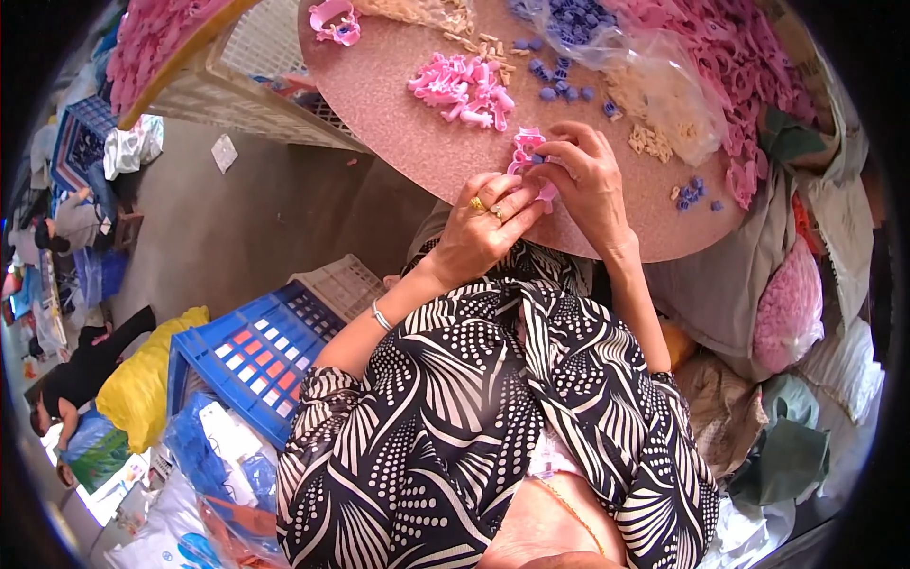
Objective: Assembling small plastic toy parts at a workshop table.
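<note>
Over the near edge of the round speckled table (379,81), my left hand (485,226), with rings on it, is closed on a pink plastic part (528,140). The part has a wide upper end with holes; my fingers cover much of the rest. My right hand (592,185) meets it from the right, its fingertips pinched at a small dark blue plastic piece (537,159) against the pink part. Whether the blue piece sits in the part is hidden. Just beyond my hands lies a heap of pink plastic parts (460,90).
Blue pieces (573,21) and beige pieces (654,104) lie in and around clear bags at the far side. A big pink pile (735,66) covers the table's right. A few blue pieces (697,194) lie nearer. A blue crate (256,351) stands left of me; two other people are far left.
</note>
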### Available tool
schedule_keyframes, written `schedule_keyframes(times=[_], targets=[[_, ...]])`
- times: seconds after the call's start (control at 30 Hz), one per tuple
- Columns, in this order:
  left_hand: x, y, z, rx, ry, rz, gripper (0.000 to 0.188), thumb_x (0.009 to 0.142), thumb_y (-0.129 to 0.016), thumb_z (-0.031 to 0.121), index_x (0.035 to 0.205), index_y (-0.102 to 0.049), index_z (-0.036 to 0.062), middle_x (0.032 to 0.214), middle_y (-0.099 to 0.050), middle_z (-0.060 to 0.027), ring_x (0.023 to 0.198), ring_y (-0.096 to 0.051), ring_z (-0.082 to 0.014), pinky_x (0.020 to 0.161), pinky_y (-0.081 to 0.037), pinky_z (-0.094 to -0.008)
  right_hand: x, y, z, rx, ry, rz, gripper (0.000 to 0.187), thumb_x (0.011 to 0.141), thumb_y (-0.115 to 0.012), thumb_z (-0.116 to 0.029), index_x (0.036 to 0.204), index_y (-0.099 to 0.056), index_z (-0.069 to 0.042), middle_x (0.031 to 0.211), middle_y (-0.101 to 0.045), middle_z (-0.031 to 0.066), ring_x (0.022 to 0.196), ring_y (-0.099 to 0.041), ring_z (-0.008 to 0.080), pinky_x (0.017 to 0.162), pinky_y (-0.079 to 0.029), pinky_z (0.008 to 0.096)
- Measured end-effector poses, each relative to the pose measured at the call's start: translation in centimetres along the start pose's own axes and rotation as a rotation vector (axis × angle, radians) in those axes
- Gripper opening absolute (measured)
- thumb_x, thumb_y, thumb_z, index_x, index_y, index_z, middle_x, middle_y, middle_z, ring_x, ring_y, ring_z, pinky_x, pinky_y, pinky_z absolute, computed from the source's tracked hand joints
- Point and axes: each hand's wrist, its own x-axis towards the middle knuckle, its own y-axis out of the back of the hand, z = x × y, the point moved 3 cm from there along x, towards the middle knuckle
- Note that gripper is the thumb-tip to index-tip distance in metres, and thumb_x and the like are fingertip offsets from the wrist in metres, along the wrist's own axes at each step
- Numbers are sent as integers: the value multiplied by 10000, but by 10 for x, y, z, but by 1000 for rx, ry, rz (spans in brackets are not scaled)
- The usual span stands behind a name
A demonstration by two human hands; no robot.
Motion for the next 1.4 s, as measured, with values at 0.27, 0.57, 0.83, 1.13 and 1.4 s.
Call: schedule_keyframes(times=[0.27, 0.57, 0.83, 1.13, 1.4], targets=[[0, 1, -2, -63, 17, 28, 342, 706, -607, 62, 1033, -696, 22, 1132, -648, -62, 1118, -565, -254, 929, -489, -381, 22, 0, -8, -243, 88, -144, 170, 724, -724, -155, 873, -711, -76, 1119, -592, 66, 986, -565, 230, 872, -419, 372], [-5, -4, -11, -107, 49, 10, 347, 692, -594, 57, 1023, -687, 14, 1089, -650, -88, 1068, -594, -269, 877, -523, -377, 31, 3, 1, 139, -225, -84, 94, 803, -718, -101, 871, -689, -43, 840, -646, 50, 758, -612, 145, 687, -471, 291], [15, 20, -16, -124, 16, 99, 399, 761, -683, 116, 1146, -642, 16, 1215, -606, -92, 1133, -553, -265, 934, -472, -397, -4, 13, 20, 701, -681, -95, 139, 913, -626, -83, 947, -656, 48, 757, -660, 79, 637, -623, 134, 587, -520, 253], [43, -4, -50, 97, 77, -341, 230, 807, -553, 93, 1021, -584, 13, 1024, -611, -117, 1099, -531, -281, 985, -386, -446, -35, 28, 26, 1039, -721, -91, 200, 938, -590, -49, 1111, -616, 47, 976, -671, 100, 827, -653, 147, 710, -538, 254], [8, 12, -37, -74, 354, 66, 631, 675, -782, 139, 1260, -568, 34, 845, -661, -120, 869, -624, -271, 883, -440, -392, -23, 19, -1, 616, -543, 42, 118, 867, -677, -36, 970, -678, 22, 802, -635, 16, 707, -552, 75, 639, -433, 204]])
